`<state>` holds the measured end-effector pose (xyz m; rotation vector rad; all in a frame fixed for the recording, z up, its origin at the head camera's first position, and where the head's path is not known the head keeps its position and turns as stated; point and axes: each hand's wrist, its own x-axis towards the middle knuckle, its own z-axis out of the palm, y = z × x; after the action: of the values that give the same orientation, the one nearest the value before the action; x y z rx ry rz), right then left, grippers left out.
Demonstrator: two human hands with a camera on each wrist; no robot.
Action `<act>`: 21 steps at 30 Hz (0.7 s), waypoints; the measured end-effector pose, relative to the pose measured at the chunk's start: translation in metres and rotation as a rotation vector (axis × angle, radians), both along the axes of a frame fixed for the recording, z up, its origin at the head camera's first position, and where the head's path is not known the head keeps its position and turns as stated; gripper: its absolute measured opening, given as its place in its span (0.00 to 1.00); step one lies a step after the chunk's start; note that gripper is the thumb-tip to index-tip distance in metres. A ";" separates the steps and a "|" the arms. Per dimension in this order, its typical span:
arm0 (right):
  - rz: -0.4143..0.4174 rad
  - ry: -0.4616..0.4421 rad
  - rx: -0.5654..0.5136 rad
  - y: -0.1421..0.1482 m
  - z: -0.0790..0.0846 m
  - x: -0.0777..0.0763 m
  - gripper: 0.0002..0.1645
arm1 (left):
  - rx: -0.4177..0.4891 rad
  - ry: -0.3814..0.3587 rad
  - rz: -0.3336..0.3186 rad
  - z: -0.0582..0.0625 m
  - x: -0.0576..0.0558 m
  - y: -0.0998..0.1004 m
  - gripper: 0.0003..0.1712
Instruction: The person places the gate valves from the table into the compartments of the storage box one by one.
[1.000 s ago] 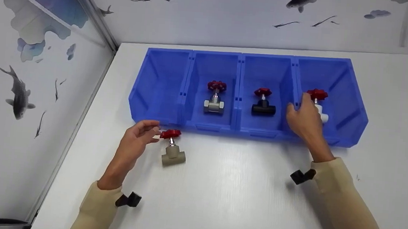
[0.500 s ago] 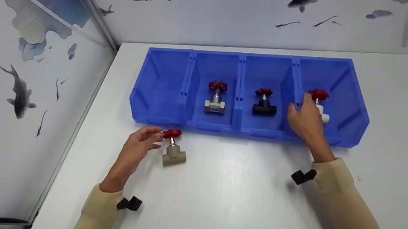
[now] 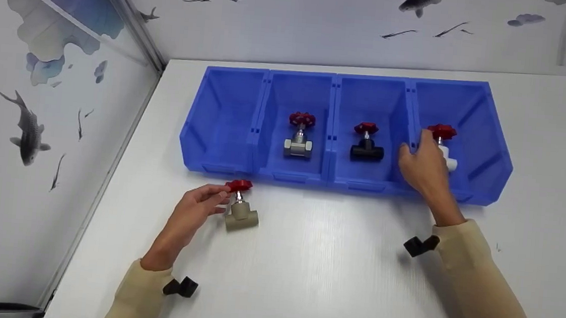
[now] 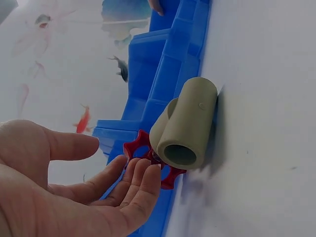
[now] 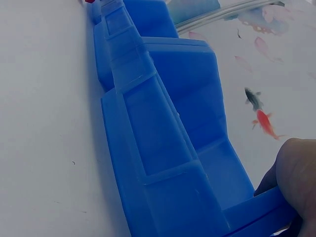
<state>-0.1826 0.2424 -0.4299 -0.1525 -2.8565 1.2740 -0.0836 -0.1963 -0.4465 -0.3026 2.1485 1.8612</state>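
A tan tee-shaped valve [image 3: 241, 217] with a red handwheel [image 3: 239, 185] stands on the white table before the leftmost bin. My left hand [image 3: 197, 210] is beside it, fingertips right at the wheel. In the left wrist view the thumb [image 4: 76, 146] is held apart from the loosely bent fingers. My right hand [image 3: 425, 166] grips the wall between the two rightmost blue bins [image 5: 160, 133], thumb on one side and fingers on the other. Behind that hand, a white valve [image 3: 449, 163] with a red wheel is partly hidden.
The blue bins stand joined in a row along the back of the table [image 3: 313, 283]. A metal valve [image 3: 297, 146] and a black valve [image 3: 366, 151], both red-wheeled, sit in the middle bins. Printed panels [image 3: 293, 28] rise behind and at the left.
My left hand has shifted slightly right and down, bringing its fingertips to the red handwheel. The right hand, the bins and the valves hold their places.
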 end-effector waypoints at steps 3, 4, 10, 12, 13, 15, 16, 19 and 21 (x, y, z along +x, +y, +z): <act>0.000 -0.003 -0.003 0.000 0.000 0.000 0.34 | -0.008 -0.008 -0.005 -0.002 0.001 0.000 0.17; 0.000 -0.003 -0.004 0.000 0.000 0.000 0.34 | -0.010 -0.008 -0.010 -0.002 0.001 0.001 0.18; 0.004 0.005 -0.012 0.000 -0.001 0.000 0.34 | -0.020 -0.032 -0.049 -0.003 0.003 0.001 0.20; 0.001 0.013 -0.004 0.000 -0.001 0.000 0.33 | -0.020 -0.042 -0.070 -0.004 0.003 0.002 0.22; -0.001 0.018 0.004 0.000 -0.001 0.000 0.32 | -0.021 -0.046 -0.081 -0.004 0.003 0.002 0.22; -0.004 0.025 0.017 0.000 -0.002 0.000 0.32 | -0.023 -0.052 -0.096 -0.006 0.004 0.002 0.23; -0.007 0.027 0.023 0.000 -0.002 0.000 0.32 | -0.020 -0.057 -0.104 -0.006 0.004 0.003 0.23; -0.009 0.027 0.029 0.000 -0.002 -0.001 0.32 | -0.011 -0.077 -0.116 -0.009 0.003 0.004 0.23; -0.007 0.018 0.021 0.000 -0.002 0.000 0.33 | 0.013 -0.092 -0.119 -0.010 0.002 0.005 0.23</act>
<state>-0.1831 0.2422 -0.4317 -0.1502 -2.8501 1.2369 -0.0818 -0.1908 -0.4569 -0.2466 2.0461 1.7602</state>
